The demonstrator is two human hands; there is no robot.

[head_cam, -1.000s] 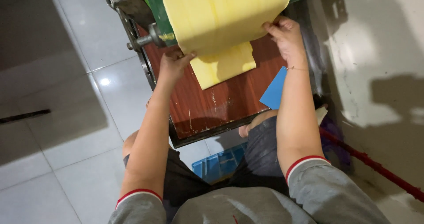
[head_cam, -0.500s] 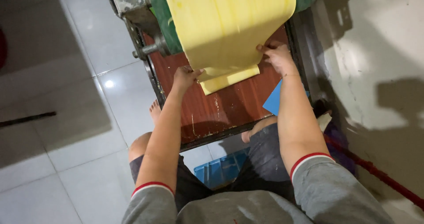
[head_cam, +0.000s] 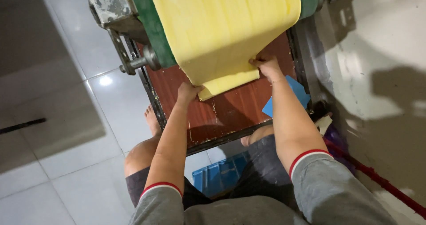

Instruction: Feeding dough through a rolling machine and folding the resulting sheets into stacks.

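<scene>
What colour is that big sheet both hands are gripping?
Pale yellow; the sheet shows best in the head view.

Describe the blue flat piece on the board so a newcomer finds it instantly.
Start at the reddish-brown wooden board under the wide yellow dough sheet. The thin blue flat piece lies at the board's right edge, beside the right hand's forearm, the only blue thing on the wood.

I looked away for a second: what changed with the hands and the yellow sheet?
Both hands moved inward: the left hand and right hand now pinch the yellow sheet nearer its lower edge. The free flap below them looks shorter. Wooden board and blue card stayed put.
</scene>
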